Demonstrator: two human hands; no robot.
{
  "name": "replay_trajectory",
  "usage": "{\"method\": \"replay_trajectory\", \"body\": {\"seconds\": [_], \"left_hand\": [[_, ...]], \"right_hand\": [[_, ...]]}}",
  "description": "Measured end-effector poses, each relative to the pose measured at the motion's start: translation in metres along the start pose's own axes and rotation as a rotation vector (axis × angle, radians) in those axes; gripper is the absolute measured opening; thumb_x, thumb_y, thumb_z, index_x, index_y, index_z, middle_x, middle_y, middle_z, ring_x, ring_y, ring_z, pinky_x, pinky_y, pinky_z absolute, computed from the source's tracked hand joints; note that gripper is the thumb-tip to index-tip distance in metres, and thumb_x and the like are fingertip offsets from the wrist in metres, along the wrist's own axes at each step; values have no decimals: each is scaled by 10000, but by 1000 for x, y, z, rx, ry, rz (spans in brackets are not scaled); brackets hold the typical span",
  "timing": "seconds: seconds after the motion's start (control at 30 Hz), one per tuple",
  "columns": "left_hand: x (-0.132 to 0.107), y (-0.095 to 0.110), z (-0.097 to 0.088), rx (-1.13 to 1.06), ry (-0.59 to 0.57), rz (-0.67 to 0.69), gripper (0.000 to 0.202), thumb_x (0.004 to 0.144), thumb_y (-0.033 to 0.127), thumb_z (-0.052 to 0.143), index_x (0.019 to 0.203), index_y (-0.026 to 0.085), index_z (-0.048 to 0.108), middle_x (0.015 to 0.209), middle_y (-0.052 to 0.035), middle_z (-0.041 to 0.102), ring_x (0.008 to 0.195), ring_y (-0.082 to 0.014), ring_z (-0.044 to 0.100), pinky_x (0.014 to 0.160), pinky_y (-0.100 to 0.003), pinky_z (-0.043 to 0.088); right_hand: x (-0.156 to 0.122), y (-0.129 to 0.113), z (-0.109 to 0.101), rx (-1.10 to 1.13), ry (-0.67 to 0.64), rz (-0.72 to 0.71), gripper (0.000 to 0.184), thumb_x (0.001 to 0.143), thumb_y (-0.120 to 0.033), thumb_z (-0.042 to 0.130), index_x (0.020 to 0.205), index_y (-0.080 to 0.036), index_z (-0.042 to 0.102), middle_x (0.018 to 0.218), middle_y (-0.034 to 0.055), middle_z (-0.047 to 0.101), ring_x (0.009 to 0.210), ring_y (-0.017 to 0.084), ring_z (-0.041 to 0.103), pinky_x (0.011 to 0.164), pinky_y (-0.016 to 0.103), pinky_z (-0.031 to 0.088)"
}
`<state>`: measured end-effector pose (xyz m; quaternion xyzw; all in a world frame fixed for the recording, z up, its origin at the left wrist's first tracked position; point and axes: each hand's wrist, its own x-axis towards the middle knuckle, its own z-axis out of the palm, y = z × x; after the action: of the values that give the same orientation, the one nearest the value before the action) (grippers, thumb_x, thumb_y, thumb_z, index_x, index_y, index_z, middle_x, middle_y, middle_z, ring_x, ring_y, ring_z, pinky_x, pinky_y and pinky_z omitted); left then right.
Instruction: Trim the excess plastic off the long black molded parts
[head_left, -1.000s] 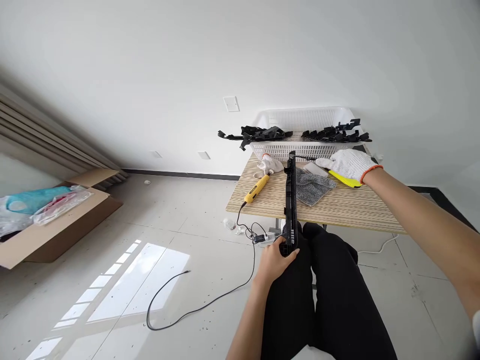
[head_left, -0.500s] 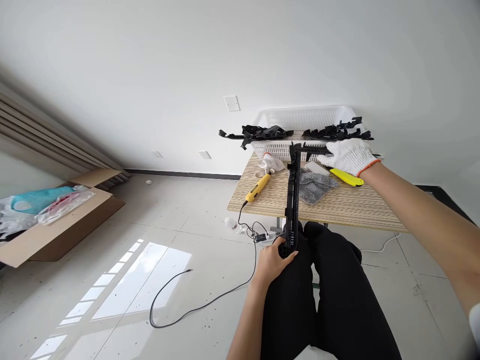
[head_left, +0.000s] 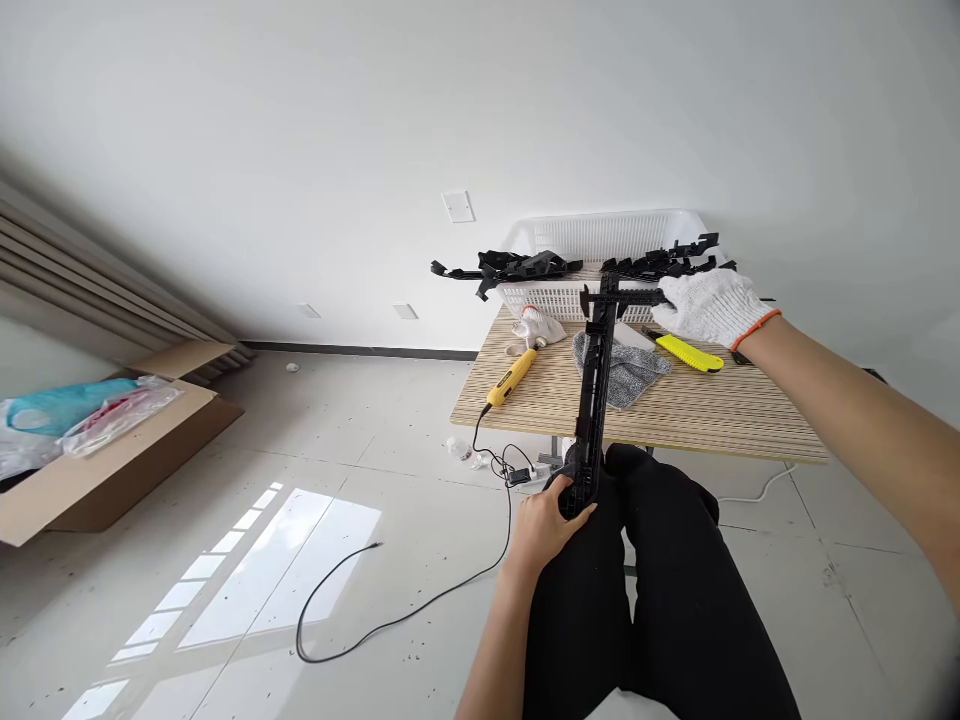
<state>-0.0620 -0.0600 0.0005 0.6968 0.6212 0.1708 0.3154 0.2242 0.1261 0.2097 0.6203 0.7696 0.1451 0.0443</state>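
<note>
My bare left hand [head_left: 544,525] is closed on the lower end of a long black plastic part [head_left: 591,400], just above my lap. The part points away from me, its far end over the table edge and in front of the basket. My right hand [head_left: 709,305], in a white knit glove with an orange cuff, grips a black caliper [head_left: 637,297]. The caliper lies crosswise at the part's far end, its jaws to either side of it; whether both jaws touch is too small to tell. Behind it is a grey cloth [head_left: 630,380] on the table.
A white basket [head_left: 555,298] with several black plastic parts stands against the wall. On the wooden table [head_left: 517,425] are a yellow corded tool [head_left: 512,378], a yellow knife [head_left: 690,353] and a white glove [head_left: 541,326]. A black cable [head_left: 420,608] and open carton [head_left: 142,460] are on the floor.
The far end of the black part has swung right and now sits between the caliper's jaws. My right hand has shifted slightly right. The left hand keeps its hold.
</note>
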Motion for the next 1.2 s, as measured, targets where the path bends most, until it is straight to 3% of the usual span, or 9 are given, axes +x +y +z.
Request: {"method": "replay_trajectory", "body": {"seconds": [0.1, 0.27, 0.67, 0.87, 1.2], "left_hand": [[0, 0, 0, 1, 8, 6, 451, 908, 563, 656, 1233, 250, 649, 1093, -29, 794, 942, -267, 755, 835, -365, 547], [-1, 2, -1, 13, 8, 7, 428, 911, 559, 653, 1215, 258, 649, 1025, -10, 796, 867, -252, 750, 792, -354, 536], [-3, 6, -2, 40, 1, -13, 442, 913, 576, 645, 1220, 258, 654, 1044, -20, 795, 878, -253, 756, 775, -342, 531], [-4, 7, -2, 38, 5, 2, 438, 928, 568, 640, 1223, 245, 651, 967, -19, 794, 863, -248, 759, 759, -329, 520], [-6, 8, -2, 48, 10, -9, 396, 927, 550, 648, 1193, 257, 646, 997, -13, 796, 880, -253, 759, 758, -330, 505]], "right_hand": [[1, 3, 1, -10, 36, 113, 644, 962, -564, 276, 1144, -144, 730, 937, 205, 753, 887, 382, 690, 678, 415, 429], [1, 3, 1, 61, 18, 154, 708, 946, -623, 275, 1137, -143, 760, 1009, 227, 752, 948, 426, 684, 711, 472, 466], [-2, 1, -13, 62, -51, 188, 706, 912, -615, 319, 1186, -128, 749, 1063, 258, 732, 985, 450, 663, 743, 518, 482], [-6, 1, -16, 42, 5, 197, 909, 859, -835, 285, 1149, -123, 771, 1058, 269, 716, 981, 449, 652, 750, 527, 481], [-3, 9, -13, 32, 49, 225, 863, 872, -803, 300, 1126, -126, 769, 984, 259, 721, 970, 451, 666, 711, 503, 483]]}}
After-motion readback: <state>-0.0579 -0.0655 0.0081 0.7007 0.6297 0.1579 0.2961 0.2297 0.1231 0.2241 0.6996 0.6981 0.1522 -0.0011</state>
